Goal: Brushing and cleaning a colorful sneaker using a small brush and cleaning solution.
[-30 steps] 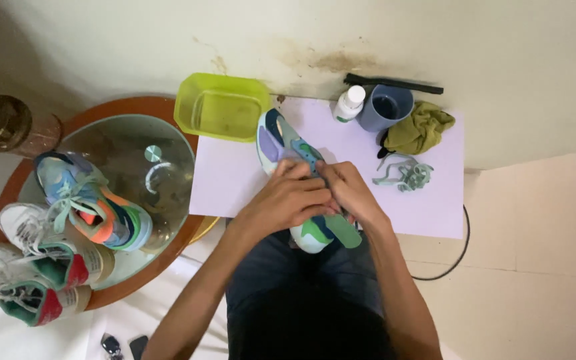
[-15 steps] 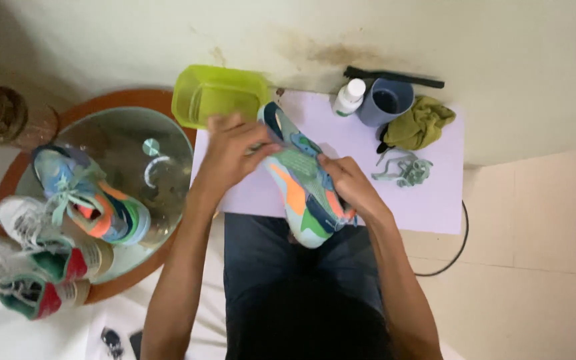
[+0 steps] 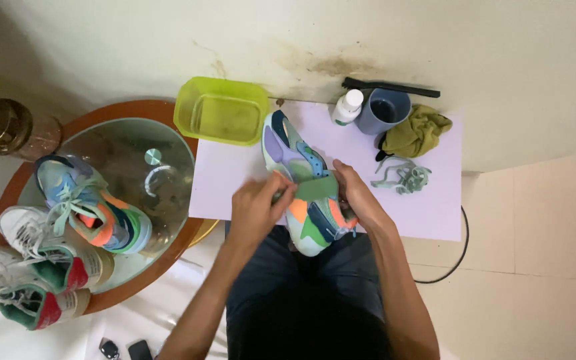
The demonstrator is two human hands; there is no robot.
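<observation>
A multicoloured sneaker with lilac, green, orange and blue panels lies on a white sheet, toe pointing away from me. My left hand grips its left side at the green tongue. My right hand holds the right side near the heel. The shoe carries no laces. A loose pale green lace lies in a heap on the sheet to the right.
A yellow-green plastic tub sits behind the sheet. A white bottle, blue-grey cup, black brush and olive cloth stand at the back right. A round glass table at left holds three sneakers.
My left hand came back from the tub's side to the shoe's tongue. The shoe has turned from lying on its side to more upright between both hands.
</observation>
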